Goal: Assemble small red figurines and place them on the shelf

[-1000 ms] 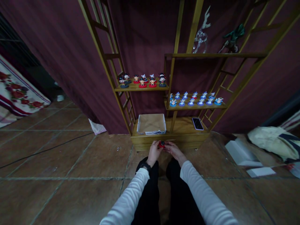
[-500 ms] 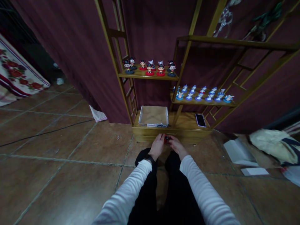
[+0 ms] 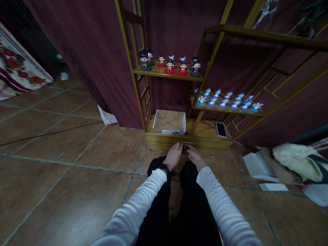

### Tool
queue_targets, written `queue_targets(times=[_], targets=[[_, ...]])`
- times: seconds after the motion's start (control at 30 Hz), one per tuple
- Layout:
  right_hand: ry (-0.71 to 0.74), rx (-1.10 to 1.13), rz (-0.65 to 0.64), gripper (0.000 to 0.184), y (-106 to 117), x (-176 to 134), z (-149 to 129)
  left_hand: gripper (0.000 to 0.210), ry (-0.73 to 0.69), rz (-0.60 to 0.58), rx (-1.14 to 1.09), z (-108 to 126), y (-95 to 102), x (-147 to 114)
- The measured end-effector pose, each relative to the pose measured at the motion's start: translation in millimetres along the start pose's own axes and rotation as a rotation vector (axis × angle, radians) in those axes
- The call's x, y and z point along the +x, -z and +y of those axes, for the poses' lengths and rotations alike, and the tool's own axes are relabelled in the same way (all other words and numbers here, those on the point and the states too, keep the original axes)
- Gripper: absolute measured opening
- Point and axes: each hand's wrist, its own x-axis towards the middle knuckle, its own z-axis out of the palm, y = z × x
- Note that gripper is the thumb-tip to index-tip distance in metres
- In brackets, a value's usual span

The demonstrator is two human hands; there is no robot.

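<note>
An open white cardboard box [image 3: 169, 121] with a bare brown bottom is seen on the lowest board of the wooden shelf unit [image 3: 205, 135]; nothing is seen inside it. A black phone [image 3: 221, 129] lies flat on the same board, well to its right. On the upper left shelf a row of small red-based figurines [image 3: 170, 64] is set; on the lower right shelf a row of small blue-based figurines [image 3: 227, 101] is set.

A small dark and red figurine [image 3: 185, 148] is held between both hands, just in front of the shelf's base. The left hand [image 3: 174, 154] and the right hand [image 3: 194, 155] are curled around it, fingertips closed on it; most of it is hidden.

Compared with half a second ago, the hands are kept together on the figurine, and the shelf is seen lower and nearer.
</note>
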Motion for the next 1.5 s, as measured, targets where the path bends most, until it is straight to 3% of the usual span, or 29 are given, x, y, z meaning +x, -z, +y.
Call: queue_targets(times=[0.37,0.67,0.97,1.33,1.5], targets=[[0.0,-0.024,-0.013,0.02,4.0,1.4,2.3,0.055,0.021,0.039,-0.112,-4.3,-7.1,0.5],[-0.046,-0.033,0.002,0.021,0.3,-1.9,-4.6,0.036,0.278,0.088,-0.468,-22.7,-12.7,13.8],[-0.044,-0.03,-0.07,0.028,-0.8,-4.4,-7.7,0.037,0.401,0.109,-0.62,-26.2,-13.7,16.1],[-0.037,-0.019,-0.037,0.022,-2.8,-5.3,-7.1,0.038,0.381,0.122,-0.702,-24.1,-16.6,15.4],[-0.019,-0.016,-0.047,0.02,-2.8,-6.1,-7.9,0.028,0.361,0.089,-0.657,-23.1,-13.5,15.5]])
